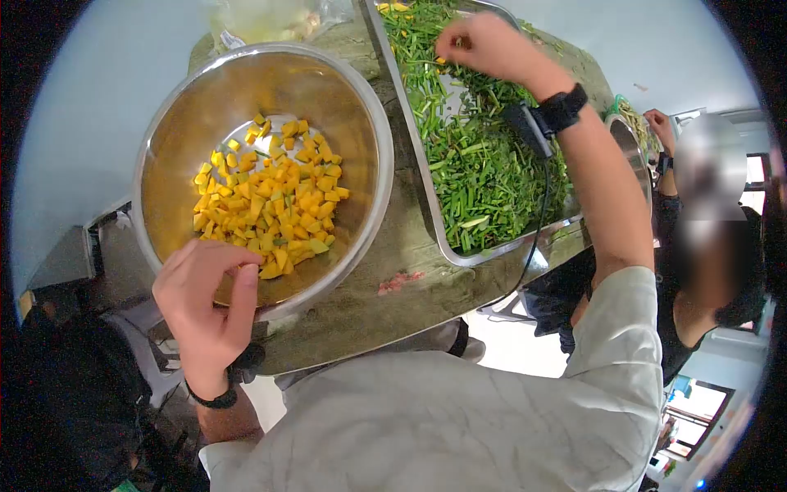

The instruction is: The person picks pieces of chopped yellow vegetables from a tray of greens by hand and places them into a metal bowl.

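Observation:
A large steel bowl [373,123] holds orange-yellow pumpkin cubes [266,201], some with bits of green on them. My left hand [205,295] is over the bowl's near left rim. Its thumb and fingers are curled together near the cubes, and I cannot make out anything between them. To the right, a rectangular metal tray [422,176] is filled with chopped green stalks and leaves [492,180]. My right hand [484,49] is above the tray's far part, fingers pinched, with a small yellow pumpkin piece [440,60] at the fingertips.
Both vessels stand on a greenish table [361,303] with small reddish scraps [399,283] near its front edge. A clear plastic bag [266,20] lies behind the bowl. A black cable [541,221] hangs from my right wrist device across the tray. Another person [713,238] is at the right beside another metal bowl [627,143].

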Motion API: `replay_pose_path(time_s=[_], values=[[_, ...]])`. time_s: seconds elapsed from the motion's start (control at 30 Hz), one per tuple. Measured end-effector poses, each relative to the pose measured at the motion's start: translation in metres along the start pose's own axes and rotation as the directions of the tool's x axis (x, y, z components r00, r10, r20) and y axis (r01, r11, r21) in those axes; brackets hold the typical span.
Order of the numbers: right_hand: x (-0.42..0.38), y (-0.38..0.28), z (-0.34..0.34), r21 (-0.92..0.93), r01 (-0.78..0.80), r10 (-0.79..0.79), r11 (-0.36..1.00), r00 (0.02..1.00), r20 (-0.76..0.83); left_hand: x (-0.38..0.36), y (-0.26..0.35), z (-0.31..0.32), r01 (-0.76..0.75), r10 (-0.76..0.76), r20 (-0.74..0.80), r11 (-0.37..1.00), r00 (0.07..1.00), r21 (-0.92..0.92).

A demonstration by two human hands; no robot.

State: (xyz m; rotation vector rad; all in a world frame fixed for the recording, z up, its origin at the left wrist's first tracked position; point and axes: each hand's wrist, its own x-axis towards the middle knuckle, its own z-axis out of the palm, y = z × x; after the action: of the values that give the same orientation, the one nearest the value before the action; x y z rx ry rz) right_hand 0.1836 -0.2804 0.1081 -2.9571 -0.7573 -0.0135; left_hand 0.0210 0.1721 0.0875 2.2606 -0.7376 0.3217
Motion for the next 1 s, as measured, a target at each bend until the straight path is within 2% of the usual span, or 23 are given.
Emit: replay_pose_path(time_s=[0.1,0.13,0.23,0.43,0.53,0.57,0.63,0.7,0.77,0.87,0.93,1.0], values=[[-0.005,0.023,0.035,-0.052,0.025,-0.025,0.998,1.000,-0.004,0.001,0.000,0.001,0.008,-0.008,0.004,1.000,1.000,-0.005],[-0.006,0.026,0.042,-0.071,0.002,-0.005,0.997,0.999,-0.054,0.001,0.000,0.001,0.005,-0.005,0.008,1.000,1.000,-0.004],[-0.002,0.036,0.049,-0.195,0.037,-0.038,0.980,0.999,-0.001,0.001,0.000,0.001,0.009,-0.009,0.009,1.000,1.000,-0.001],[-0.001,0.038,0.050,-0.229,0.060,-0.070,0.972,0.997,-0.036,0.001,-0.001,0.000,-0.002,0.001,0.017,1.000,1.000,0.006],[0.001,0.034,0.038,-0.183,0.088,-0.126,0.979,0.970,-0.209,0.001,-0.002,0.001,-0.022,0.022,0.006,1.000,1.000,0.001],[0.000,0.030,0.033,-0.059,0.058,-0.071,0.997,0.967,-0.245,0.001,-0.002,0.001,-0.033,0.033,-0.003,0.999,0.999,0.000],[-0.008,-0.024,-0.003,0.191,0.006,0.051,0.982,0.955,-0.291,-0.001,0.000,-0.001,0.023,-0.022,0.033,1.000,0.999,-0.011],[-0.017,-0.082,-0.023,0.548,-0.049,0.183,0.835,0.964,-0.193,-0.002,0.001,-0.001,0.040,-0.039,0.042,0.999,0.998,-0.015],[-0.022,-0.146,-0.048,0.487,0.082,0.038,0.870,0.972,-0.231,-0.001,-0.001,0.001,0.014,-0.013,0.024,1.000,1.000,-0.003],[-0.011,-0.169,-0.041,0.528,0.338,-0.237,0.779,0.938,-0.251,-0.006,-0.008,0.000,-0.010,0.010,0.017,1.000,1.000,0.004],[-0.003,-0.152,-0.034,0.542,0.223,-0.073,0.810,0.956,-0.283,-0.003,-0.008,0.003,-0.050,0.050,-0.019,0.999,0.999,0.002],[0.013,-0.107,-0.012,0.506,0.112,0.077,0.856,0.938,-0.337,-0.004,-0.008,0.005,-0.063,0.063,-0.048,0.998,0.997,0.000]])
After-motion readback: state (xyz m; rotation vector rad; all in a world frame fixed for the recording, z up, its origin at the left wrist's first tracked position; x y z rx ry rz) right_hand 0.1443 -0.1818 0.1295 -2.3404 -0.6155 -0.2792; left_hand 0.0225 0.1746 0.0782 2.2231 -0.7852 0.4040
